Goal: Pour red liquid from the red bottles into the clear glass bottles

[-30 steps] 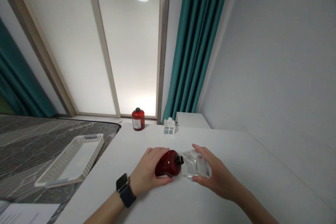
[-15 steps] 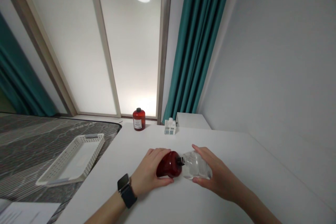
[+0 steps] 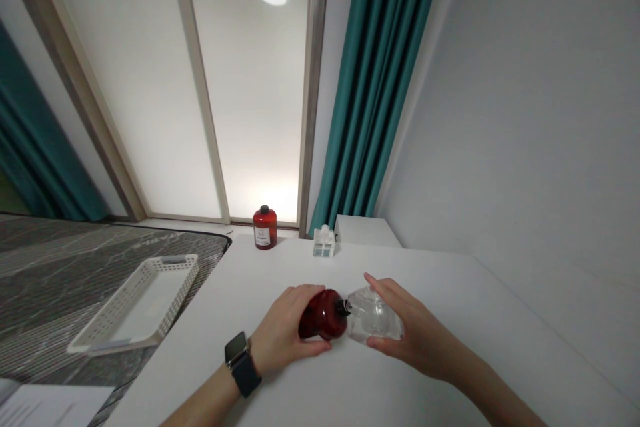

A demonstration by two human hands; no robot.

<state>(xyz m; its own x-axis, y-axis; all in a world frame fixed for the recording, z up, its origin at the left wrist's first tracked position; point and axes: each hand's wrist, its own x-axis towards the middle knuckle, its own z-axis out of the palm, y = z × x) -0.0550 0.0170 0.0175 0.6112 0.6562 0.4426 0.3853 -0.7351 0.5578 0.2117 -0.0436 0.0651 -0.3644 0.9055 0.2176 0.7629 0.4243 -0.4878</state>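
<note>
My left hand (image 3: 285,327) is shut on a dark red bottle (image 3: 325,315) lying tilted on its side above the white table. Its black neck points right. My right hand (image 3: 420,340) grips a transparent glass bottle (image 3: 374,315) by its sides, just above the table. The black neck of the red bottle meets the glass bottle's top end, and the contact point is partly hidden. A black-strapped smartwatch (image 3: 243,363) sits on my left wrist. Behind my hands stand a red bottle with a black cap (image 3: 265,228) and a small glass bottle (image 3: 324,242).
The white table (image 3: 430,280) ends at a wall on the right. To the left, a white perforated tray (image 3: 117,300) rests on a dark marbled surface (image 3: 60,260). A paper sheet (image 3: 50,407) lies at the bottom left. A white box (image 3: 365,230) stands beyond the table.
The glass bottle has turned in my right hand, and its top end now sits closer against the red bottle's neck. The view has shifted slightly.
</note>
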